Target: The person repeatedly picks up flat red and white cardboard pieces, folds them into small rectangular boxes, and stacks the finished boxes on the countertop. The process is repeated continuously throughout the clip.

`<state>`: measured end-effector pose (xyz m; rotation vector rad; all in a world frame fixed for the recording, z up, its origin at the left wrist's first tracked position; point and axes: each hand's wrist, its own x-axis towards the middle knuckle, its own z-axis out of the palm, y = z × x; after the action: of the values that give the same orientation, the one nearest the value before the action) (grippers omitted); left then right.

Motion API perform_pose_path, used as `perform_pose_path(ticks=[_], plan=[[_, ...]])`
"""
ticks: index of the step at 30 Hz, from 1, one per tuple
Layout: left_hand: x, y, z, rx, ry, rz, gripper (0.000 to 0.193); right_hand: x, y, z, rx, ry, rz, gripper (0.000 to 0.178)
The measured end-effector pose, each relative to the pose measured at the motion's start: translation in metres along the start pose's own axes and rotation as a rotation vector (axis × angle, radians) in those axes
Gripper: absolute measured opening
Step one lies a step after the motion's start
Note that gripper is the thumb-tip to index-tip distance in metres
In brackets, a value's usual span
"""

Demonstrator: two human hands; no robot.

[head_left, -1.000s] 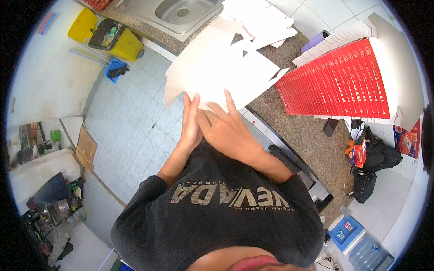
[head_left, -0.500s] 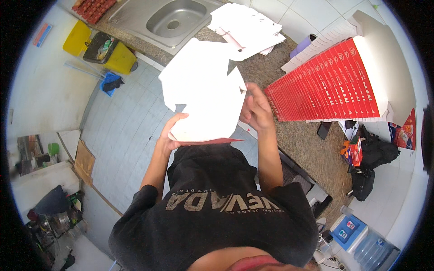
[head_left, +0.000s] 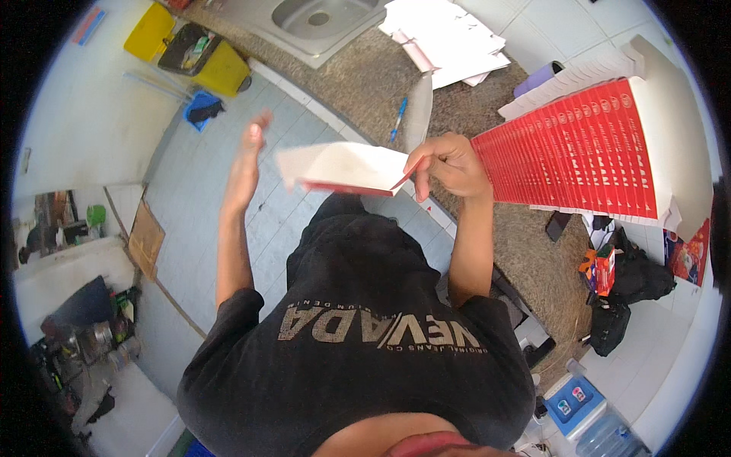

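Note:
My right hand [head_left: 451,166] pinches one corner of a folding cardboard box [head_left: 346,164], white inside and red outside. The box hangs in front of my body with its walls partly raised, and its far left end is smeared by motion. Off to the left, apart from the box, my left hand [head_left: 245,169] is raised with its fingers stretched out and nothing in it. Close to the right of my right hand, a long row of nested red boxes [head_left: 575,148] leans on the counter.
White cardboard blanks [head_left: 445,42] lie piled on the granite counter [head_left: 365,95] beside the steel sink [head_left: 324,19]. A blue pen [head_left: 398,119] and a purple cup [head_left: 537,78] are nearby. A phone [head_left: 558,225] and black bags [head_left: 640,270] sit to the right. A yellow bin [head_left: 221,76] stands on the floor.
My left hand has let go of the cardboard and moved left and up. My right hand has closed on the box's corner. The broad white sheet now shows as a low, partly folded box.

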<state>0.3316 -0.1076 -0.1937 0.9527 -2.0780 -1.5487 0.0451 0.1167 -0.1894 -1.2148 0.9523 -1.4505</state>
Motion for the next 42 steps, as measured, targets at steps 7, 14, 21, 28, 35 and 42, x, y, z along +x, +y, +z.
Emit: perform_pose_path(ticks=[7, 14, 21, 28, 35, 42], plan=[[-0.03, 0.101, 0.042, 0.688, -0.77, 0.482, 0.041, -0.015, 0.065, -0.005, 0.137, -0.235, -0.038, 0.028], [-0.01, 0.043, 0.058, -0.031, -1.008, -0.295, 0.024, -0.016, 0.0, 0.042, -0.161, -0.303, 0.223, 0.017], [-0.009, 0.045, 0.067, -0.004, -0.909, -0.23, 0.02, -0.039, 0.0, 0.083, -1.126, 0.134, 0.043, 0.016], [-0.019, 0.039, 0.071, 0.03, -0.804, -0.133, 0.022, -0.054, 0.027, 0.088, -0.943, 0.213, -0.043, 0.017], [-0.019, 0.067, 0.064, 0.211, -0.904, -0.187, 0.03, -0.035, 0.017, 0.079, -1.034, -0.123, 0.395, 0.034], [-0.01, -0.03, 0.02, -0.402, -0.433, 0.227, 0.057, -0.032, 0.009, 0.067, -0.781, -0.079, 0.503, 0.036]])
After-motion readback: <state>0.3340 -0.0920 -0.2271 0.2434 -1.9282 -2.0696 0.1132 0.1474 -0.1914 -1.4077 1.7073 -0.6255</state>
